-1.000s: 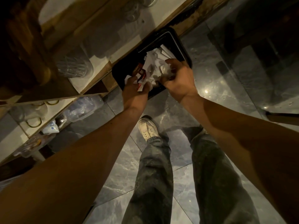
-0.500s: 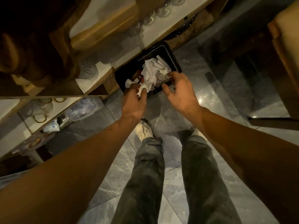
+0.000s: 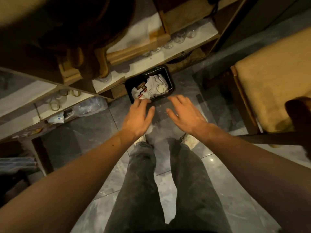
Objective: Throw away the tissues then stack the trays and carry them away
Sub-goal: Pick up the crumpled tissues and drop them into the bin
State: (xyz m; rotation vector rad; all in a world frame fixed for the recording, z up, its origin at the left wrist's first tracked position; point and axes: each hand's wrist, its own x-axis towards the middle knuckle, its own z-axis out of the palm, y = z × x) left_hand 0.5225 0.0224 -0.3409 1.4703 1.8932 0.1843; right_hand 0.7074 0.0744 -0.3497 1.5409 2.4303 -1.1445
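Note:
A black waste bin stands on the floor against the shelf unit, filled with crumpled white tissues and a bit of red-and-white packaging. My left hand hovers above the bin's near-left edge, fingers spread and empty. My right hand hangs just right of it, also spread, holding nothing. No trays are in view.
A wooden shelf unit with glasses and plastic-wrapped items runs across the back and left. A padded chair stands to the right. My legs and white shoes are on the grey marble floor below.
Both hands let go of the tissues into the bin and rose away from it with fingers spread. The view pulled back and up.

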